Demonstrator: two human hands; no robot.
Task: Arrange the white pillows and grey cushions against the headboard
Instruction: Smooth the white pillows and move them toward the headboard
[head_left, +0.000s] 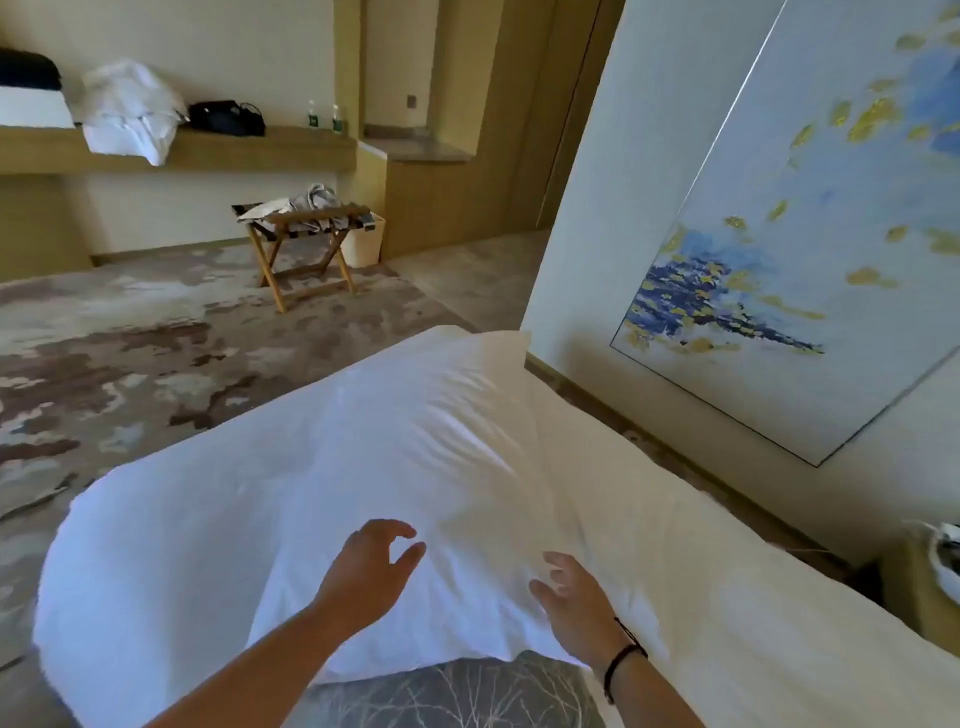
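**Two open hands reaching over a white pillow beside the headboard**

A large white pillow (322, 467) fills the middle of the view, plump and creased, with fine wrinkles fanning across its upper right. Its long axis runs diagonally, from the lower left up to a far corner at the upper right, roughly alongside a pale cream headboard (727, 597) that lies just to its right. The pillow's near edge overlaps a grey cushion (457, 696) printed with white branches, directly below.

Both hands sit at the pillow's near end, apart from each other. The left hand (369, 566) has its fingers loosely curled and gripping nothing. The right hand (571, 597), a dark band on its wrist, is spread open, nearer the headboard. Whether either touches the fabric is unclear.

Beyond are a patterned carpet (156, 353), a folding luggage rack (306, 249) and a blue-and-gold painting (805, 234) on the wall.
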